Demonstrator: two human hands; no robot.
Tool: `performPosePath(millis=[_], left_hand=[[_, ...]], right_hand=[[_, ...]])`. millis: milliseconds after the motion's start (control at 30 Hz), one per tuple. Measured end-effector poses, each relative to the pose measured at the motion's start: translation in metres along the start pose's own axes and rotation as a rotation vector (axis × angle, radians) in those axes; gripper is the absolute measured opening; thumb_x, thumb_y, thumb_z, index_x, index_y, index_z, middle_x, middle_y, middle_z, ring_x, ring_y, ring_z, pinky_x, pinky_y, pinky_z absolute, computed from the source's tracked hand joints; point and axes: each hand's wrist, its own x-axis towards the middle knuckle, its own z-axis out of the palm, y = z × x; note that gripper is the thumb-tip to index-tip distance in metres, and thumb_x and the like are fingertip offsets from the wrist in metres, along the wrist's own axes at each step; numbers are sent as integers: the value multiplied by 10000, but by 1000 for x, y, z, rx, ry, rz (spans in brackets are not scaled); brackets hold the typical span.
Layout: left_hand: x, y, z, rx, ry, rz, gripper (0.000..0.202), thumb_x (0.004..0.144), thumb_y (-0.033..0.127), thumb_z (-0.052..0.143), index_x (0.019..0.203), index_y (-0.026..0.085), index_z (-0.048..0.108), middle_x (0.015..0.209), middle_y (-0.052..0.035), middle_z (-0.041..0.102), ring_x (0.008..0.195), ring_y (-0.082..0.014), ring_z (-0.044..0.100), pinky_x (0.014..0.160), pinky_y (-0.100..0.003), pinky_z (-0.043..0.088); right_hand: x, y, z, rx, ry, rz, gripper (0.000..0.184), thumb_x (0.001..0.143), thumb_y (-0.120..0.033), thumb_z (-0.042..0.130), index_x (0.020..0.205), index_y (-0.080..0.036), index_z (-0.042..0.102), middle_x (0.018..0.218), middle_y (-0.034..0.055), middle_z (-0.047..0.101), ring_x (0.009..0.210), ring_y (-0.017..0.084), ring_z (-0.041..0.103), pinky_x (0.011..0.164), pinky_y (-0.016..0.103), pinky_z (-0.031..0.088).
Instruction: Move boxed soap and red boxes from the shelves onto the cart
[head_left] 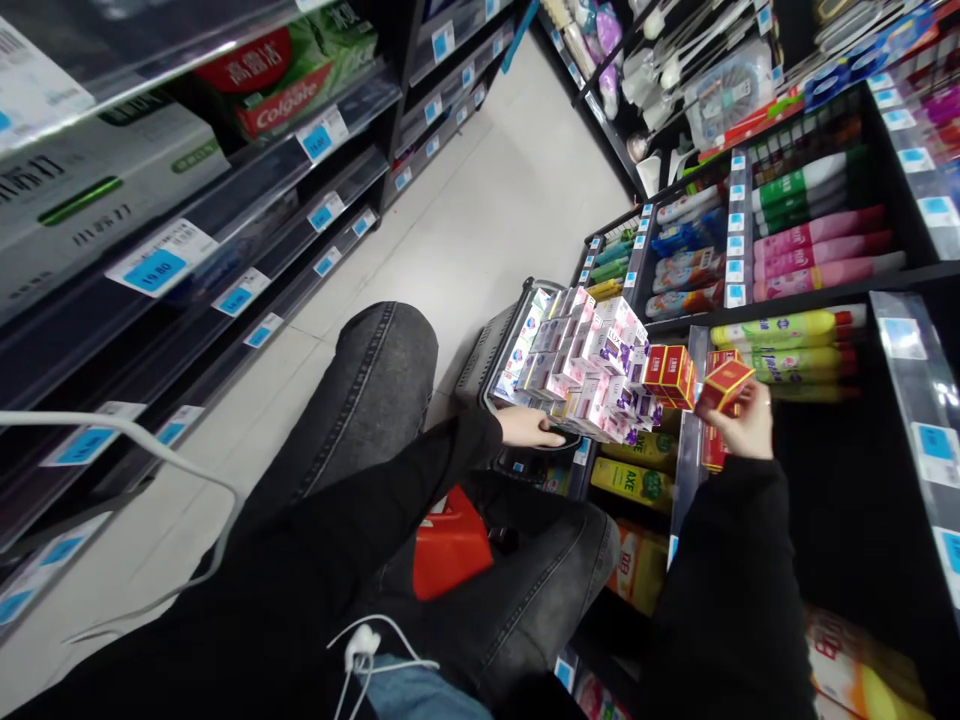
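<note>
My right hand (744, 424) pinches a small red box with gold edges (726, 383), held tilted at the shelf front. Just behind it, more red boxes (712, 445) stand on the shelf. My left hand (527, 427) is closed on the near rim of a grey shopping basket (486, 352); some of its fingers are hidden. Stacked small white, pink and purple Lux boxes (583, 345) rise above the basket's rim. Beside them, on the shelf side, sits a pair of red boxes (670, 375) like the one in my hand.
Shelves with bottles in yellow (780, 328) and pink (821, 245) line the right side. Yellow AXE packs (631, 482) lie below. Toothpaste cartons (289, 100) fill the left shelf. A red object (452, 545) is between my legs. A white cable (225, 490) hangs at left.
</note>
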Motion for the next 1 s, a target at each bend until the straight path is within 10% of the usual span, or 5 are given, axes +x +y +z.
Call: performPosePath(millis=[167,400,633,800,1000], left_hand=[[-2,3,5,-1055,-337,339,748,640,623,782,1199,201,518,1163,-100,618,1034,-245,630,835,-400,555],[3,-5,13,-760,-126,138,631,552,480,868,980,141,552,862,-55,644,752,-202,654,563,-272,534],[6,-6,6,-693,-54,61,858,580,823,632,1133,175,523,1171,-152,646,886,-250,646,627,-310,523],[16,-12,6,-483,103,-41,793,538,795,610,1037,181,552,1195,-122,623,961,-234,572,690,-275,456],[20,-17,3,-476,115,-79,685,598,705,591,1033,179,545,1203,-103,625,930,-205,572,705,-265,441]], right_hand=[[-124,-95,72,-120,-135,-329,580,640,-376,689,1148,-188,480,1063,121,489,981,296,497,846,489,494],[-174,-132,129,-90,-221,-161,514,680,-328,664,1136,-118,552,1027,158,544,959,310,516,849,501,490],[-106,-62,68,448,-63,348,530,653,-610,636,979,-195,585,945,69,654,830,227,611,779,401,531],[-3,-19,18,100,135,562,559,624,-571,709,1006,-171,626,1015,124,662,986,278,623,897,424,514],[60,-22,19,-325,-131,613,655,703,-651,644,1040,-90,678,1147,242,636,1123,356,602,970,441,470]])
